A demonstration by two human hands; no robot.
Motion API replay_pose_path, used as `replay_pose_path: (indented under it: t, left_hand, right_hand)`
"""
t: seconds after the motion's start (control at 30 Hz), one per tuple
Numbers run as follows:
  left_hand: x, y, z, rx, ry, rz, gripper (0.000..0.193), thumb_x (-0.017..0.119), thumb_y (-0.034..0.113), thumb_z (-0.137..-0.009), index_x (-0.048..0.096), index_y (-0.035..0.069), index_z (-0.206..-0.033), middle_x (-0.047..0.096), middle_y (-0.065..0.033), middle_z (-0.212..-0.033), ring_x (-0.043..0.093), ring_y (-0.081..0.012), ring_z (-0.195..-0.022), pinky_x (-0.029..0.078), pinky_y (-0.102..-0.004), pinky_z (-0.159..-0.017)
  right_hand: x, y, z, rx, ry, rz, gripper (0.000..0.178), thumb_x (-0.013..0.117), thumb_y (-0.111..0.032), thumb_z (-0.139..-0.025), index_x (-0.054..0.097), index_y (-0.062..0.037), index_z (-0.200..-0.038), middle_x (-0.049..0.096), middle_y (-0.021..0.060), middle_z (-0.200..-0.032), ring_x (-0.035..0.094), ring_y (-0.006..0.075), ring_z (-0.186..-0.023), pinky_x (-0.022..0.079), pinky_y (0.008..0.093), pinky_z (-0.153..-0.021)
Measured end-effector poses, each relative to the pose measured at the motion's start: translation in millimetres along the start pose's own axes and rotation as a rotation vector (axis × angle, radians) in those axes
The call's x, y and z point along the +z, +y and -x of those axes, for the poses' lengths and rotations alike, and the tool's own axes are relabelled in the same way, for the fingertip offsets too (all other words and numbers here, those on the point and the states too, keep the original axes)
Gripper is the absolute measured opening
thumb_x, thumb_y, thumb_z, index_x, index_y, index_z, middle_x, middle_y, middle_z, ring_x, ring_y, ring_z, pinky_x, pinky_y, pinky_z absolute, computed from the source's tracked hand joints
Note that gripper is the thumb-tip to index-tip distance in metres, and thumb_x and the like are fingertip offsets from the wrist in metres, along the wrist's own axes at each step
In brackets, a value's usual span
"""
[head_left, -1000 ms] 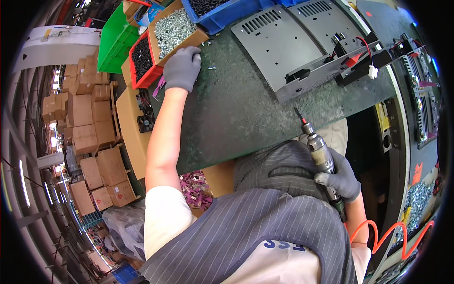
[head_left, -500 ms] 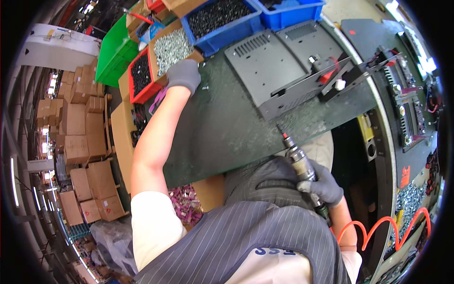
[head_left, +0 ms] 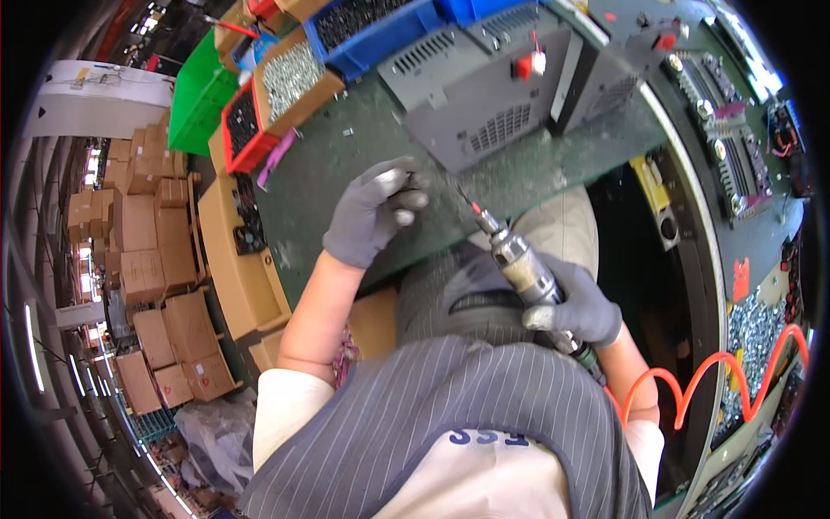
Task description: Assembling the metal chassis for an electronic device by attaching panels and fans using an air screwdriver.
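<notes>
A: Item one, pneumatic screwdriver [head_left: 523, 268]?
B: In the right hand [head_left: 581, 307], gloved grey, grip wrapped fully round the barrel. Bit tip points up toward the counter [head_left: 346, 190] edge, near the grey metal chassis [head_left: 484, 95]. Orange coiled hose [head_left: 718, 381] runs off at lower right.

A: Item two, left hand [head_left: 373, 212]?
B: Gloved grey, over the green counter just left of the bit. Fingertips pinched together; whether a screw sits between them, cannot tell.

A: Surrounding stock?
B: Cardboard box of silver screws [head_left: 294, 78], red bin of dark screws [head_left: 242, 125], green bin [head_left: 197, 104], blue bin [head_left: 372, 26] along the counter's far left. Stacked cartons [head_left: 138, 251] on the floor, well apart.
</notes>
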State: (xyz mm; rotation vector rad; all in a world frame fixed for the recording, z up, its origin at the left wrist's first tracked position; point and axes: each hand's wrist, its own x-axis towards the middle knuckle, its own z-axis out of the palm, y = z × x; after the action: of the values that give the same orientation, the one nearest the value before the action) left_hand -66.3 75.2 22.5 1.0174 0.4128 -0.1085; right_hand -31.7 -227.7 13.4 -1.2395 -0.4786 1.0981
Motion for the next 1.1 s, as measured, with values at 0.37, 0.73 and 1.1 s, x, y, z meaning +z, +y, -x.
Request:
replay_pose_path:
  t: [0.37,0.73,1.1]
  left_hand:
    - [42,-53,-2,-0.060,-0.195,0.209,0.030,0.050,0.027,-0.093,0.052,0.005,-0.112,0.061,-0.0090,-0.096,0.062,-0.0162,-0.079,0.053,-0.0269,-0.065]
    - [49,-48,-7,-0.019,-0.115,-0.023,0.030,0.053,0.028,-0.092,0.052,0.004,-0.109,0.059,-0.0107,-0.094,0.063,-0.0162,-0.077,0.055,-0.0279,-0.064]
    - [40,-46,-10,-0.087,-0.072,-0.033,0.032,0.057,0.028,-0.089,0.053,0.003,-0.108,0.061,-0.0116,-0.094,0.063,-0.0135,-0.074,0.054,-0.0256,-0.061]
  right_hand:
    - [10,-1,17,-0.051,0.126,-0.024,0.070,0.077,-0.042,-0.058,0.054,0.0039,-0.106,0.055,0.0014,-0.078,0.049,0.0095,-0.068,0.039,0.0226,-0.064]
    - [-11,6,21,-0.021,-0.052,-0.066,0.071,0.075,-0.021,-0.067,0.044,0.0063,-0.125,0.056,0.0085,-0.109,0.052,0.0149,-0.097,0.040,0.0281,-0.088]
    - [-4,-5,12,0.029,0.071,0.341,0.077,0.075,-0.028,-0.065,0.043,0.0013,-0.128,0.062,0.0133,-0.101,0.060,0.0216,-0.093,0.044,0.0311,-0.085]
